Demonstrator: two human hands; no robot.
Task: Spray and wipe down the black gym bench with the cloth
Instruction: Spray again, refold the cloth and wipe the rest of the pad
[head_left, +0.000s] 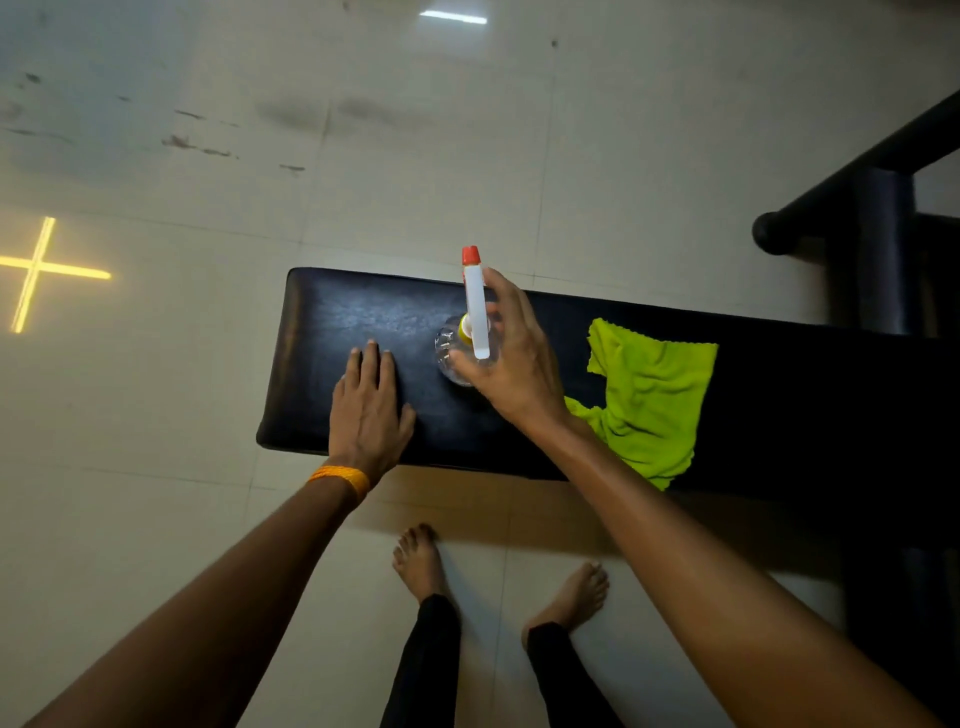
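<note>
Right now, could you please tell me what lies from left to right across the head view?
A yellow cross of light on the floor → left hand flat on the bench → spray bottle gripped by the right hand → green cloth → black metal frame.

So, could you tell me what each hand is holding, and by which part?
The right hand grips the spray bottle around its neck, just above the clear body. The left hand holds nothing; it rests flat on the black bench.
</note>
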